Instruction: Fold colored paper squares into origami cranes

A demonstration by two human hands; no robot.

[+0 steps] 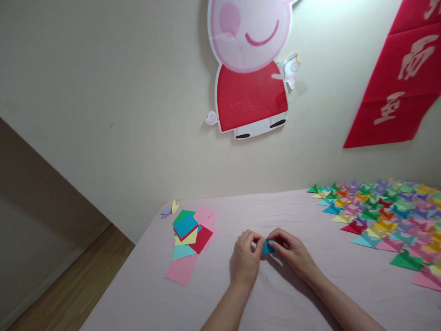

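A small piece of folded blue paper (pixel 268 247) is held up between my two hands, a little over the pink cloth. My left hand (pixel 248 253) pinches its left edge between thumb and fingers. On the other side, the thumb and index finger of my right hand (pixel 288 247) grip its upper right part. Fingers cover much of the paper, so its exact fold is hidden.
Loose coloured paper squares (pixel 186 226) lie scattered to the left, with two small folded paper pieces (pixel 170 209) behind them. Rows of colourful origami cranes (pixel 382 216) cover the right side. The pink-covered table (pixel 138 294) meets a wall bearing a pig cutout (pixel 253 96) and red banner (pixel 382 115).
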